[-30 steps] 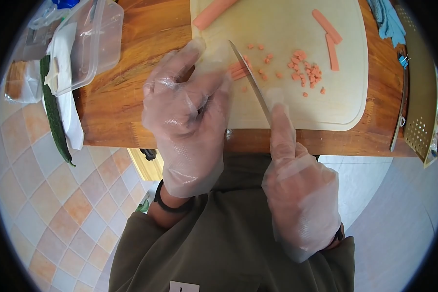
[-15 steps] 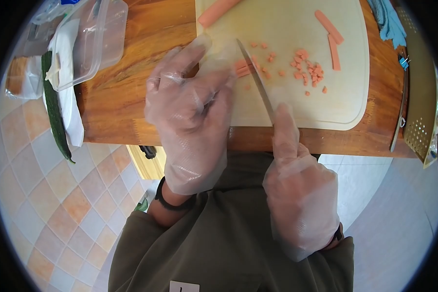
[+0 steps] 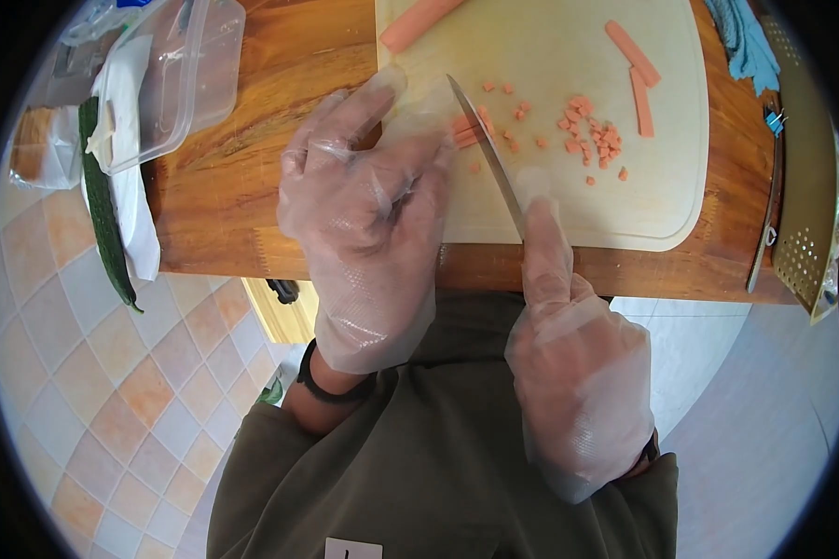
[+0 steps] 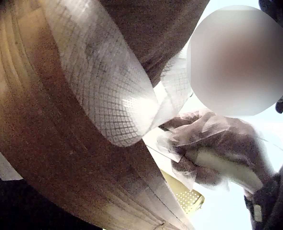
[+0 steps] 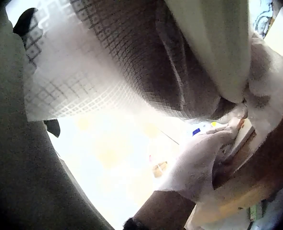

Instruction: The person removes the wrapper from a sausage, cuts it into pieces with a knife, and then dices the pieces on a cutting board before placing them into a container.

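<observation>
In the head view, the gloved right hand (image 3: 583, 359) grips a knife whose blade (image 3: 490, 158) slants up and left across thin orange sticks (image 3: 466, 132) on the pale cutting board (image 3: 662, 210). The knife's light handle (image 5: 218, 43) shows inside the right hand in the right wrist view. The gloved left hand (image 3: 364, 219) bends its fingers over the left ends of the sticks and holds them against the board; its fingertips are partly blurred. Small orange cubes (image 3: 606, 142) lie scattered right of the blade. Two longer orange strips (image 3: 641, 101) rest farther right.
A thick orange piece (image 3: 418, 23) lies at the board's upper left. On the left are a clear plastic container (image 3: 216, 79), a cucumber (image 3: 110, 233) over the table's edge and white paper (image 3: 138, 224). To the right are a blue cloth (image 3: 748, 47) and a perforated metal tray (image 3: 802, 228).
Compared with a second ago, the left hand, sticks and board's left side appear slightly farther right in the head view. The blade has shifted a little over the sticks; both hands keep their hold.
</observation>
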Motion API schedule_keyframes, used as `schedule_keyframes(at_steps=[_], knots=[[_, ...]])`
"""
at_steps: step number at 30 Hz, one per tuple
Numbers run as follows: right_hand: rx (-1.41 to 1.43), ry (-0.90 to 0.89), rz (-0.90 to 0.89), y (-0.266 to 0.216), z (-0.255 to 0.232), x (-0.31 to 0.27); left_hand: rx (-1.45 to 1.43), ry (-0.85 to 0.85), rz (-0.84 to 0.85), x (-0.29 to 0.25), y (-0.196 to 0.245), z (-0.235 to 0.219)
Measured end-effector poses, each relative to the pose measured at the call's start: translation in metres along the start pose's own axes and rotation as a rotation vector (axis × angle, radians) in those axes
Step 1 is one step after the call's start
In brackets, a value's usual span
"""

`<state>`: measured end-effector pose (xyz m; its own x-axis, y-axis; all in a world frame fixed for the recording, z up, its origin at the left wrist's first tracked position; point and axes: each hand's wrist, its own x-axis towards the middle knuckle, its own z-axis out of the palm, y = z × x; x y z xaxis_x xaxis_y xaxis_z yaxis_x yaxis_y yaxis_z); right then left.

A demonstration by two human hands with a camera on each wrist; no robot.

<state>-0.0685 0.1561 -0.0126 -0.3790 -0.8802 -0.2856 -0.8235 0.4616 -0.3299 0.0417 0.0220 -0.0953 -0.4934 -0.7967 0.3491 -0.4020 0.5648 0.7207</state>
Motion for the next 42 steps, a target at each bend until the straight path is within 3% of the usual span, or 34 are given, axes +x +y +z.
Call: schedule_keyframes(at_steps=[8,17,30,35,42], knots=[[-0.071,-0.069,0.030,-0.0038,-0.0010,0.0004,0.000,0.003,0.017,0.0006,-0.0017,0.0004],[-0.105,0.008,-0.034,0.0001,0.0024,-0.0020,-0.014,0.010,0.061,0.0014,-0.0037,0.0008],[-0.074,-0.014,0.008,-0.0034,0.0003,0.0017,-0.031,0.008,0.017,0.0005,-0.0011,0.0019],[-0.246,-0.022,0.020,-0.0085,0.0053,-0.0002,-0.036,0.006,0.033,0.0008,-0.0016,0.0012],[-0.108,-0.016,0.046,-0.0006,0.0028,-0.0006,-0.026,0.010,0.016,0.0013,0.0005,0.0009]])
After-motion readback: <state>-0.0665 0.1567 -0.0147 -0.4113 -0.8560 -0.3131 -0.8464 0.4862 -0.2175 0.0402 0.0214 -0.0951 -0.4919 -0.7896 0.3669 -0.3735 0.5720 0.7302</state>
